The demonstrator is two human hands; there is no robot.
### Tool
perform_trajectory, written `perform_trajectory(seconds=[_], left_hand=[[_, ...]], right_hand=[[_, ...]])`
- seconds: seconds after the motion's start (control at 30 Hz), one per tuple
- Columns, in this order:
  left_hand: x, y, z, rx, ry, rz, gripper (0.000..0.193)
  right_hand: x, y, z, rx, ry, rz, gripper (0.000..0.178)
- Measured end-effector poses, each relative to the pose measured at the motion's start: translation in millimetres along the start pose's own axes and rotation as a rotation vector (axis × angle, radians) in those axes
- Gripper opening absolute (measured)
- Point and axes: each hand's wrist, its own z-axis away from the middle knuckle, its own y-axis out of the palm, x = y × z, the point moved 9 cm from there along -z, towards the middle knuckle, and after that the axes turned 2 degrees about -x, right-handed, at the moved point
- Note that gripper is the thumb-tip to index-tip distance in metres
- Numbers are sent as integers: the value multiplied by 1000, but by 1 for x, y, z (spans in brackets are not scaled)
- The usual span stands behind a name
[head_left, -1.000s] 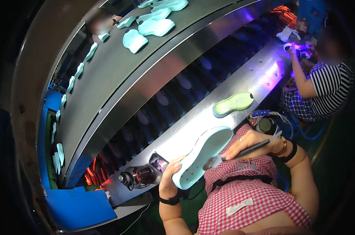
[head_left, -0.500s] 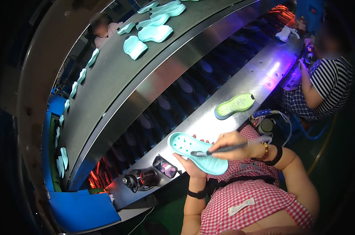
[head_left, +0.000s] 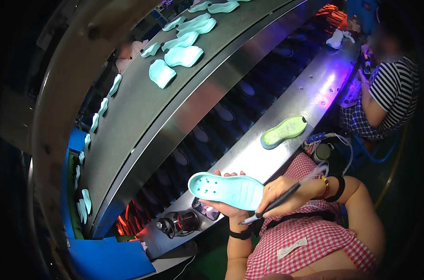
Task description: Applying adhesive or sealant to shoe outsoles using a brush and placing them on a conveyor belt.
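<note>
My left hand (head_left: 228, 208) cradles a light turquoise shoe sole (head_left: 237, 190) from beneath, its fingertips curled over the far edge. The sole's inner face is up; small dark green holes dot its left end, and shallow grooves cross the middle. In my right hand (head_left: 283, 192) is a black-handled brush (head_left: 281, 198) with a clear tube at its rear. The brush tip points down-left, past the sole's near edge and above my left wrist. My right fingers lie against the sole's right end; whether they grip it is hidden. A yellow-green sole (head_left: 286, 130) rests on the metal bench beyond.
A conveyor belt (head_left: 142, 112) carrying several turquoise soles curves along the far side. On the metal bench (head_left: 249, 156) stand a dark flask (head_left: 181, 223) and a phone (head_left: 203, 208), partly covered by my left hand. A lidded pot (head_left: 322, 153) sits at right, near a co-worker (head_left: 384, 93).
The brush has come off the sole's inner face and swung down toward my left wrist. My right hand has moved to the sole's right end. The sole has shifted left and turned flatter.
</note>
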Motion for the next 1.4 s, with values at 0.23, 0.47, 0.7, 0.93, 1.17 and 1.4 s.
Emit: perform_trajectory(seconds=[0.23,0.47,0.7,0.93,1.17,1.4], left_hand=[[-6,18,-6,28,52,-68,84],[-10,27,-3,-39,100,-228,69],[10,24,7,-93,11,-327,57],[7,20,11,-15,146,-450,45],[24,36,22,-6,1,-215,71],[23,34,8,-15,-34,-207,92]], right_hand=[[-4,-17,4,66,29,-48,20],[-69,-39,24,-236,412,-515,18],[-92,-27,40,-379,414,-987,16],[-92,-26,39,-450,375,-1071,14],[-89,-21,43,-511,365,-1089,15],[-62,-27,29,-471,354,-612,17]])
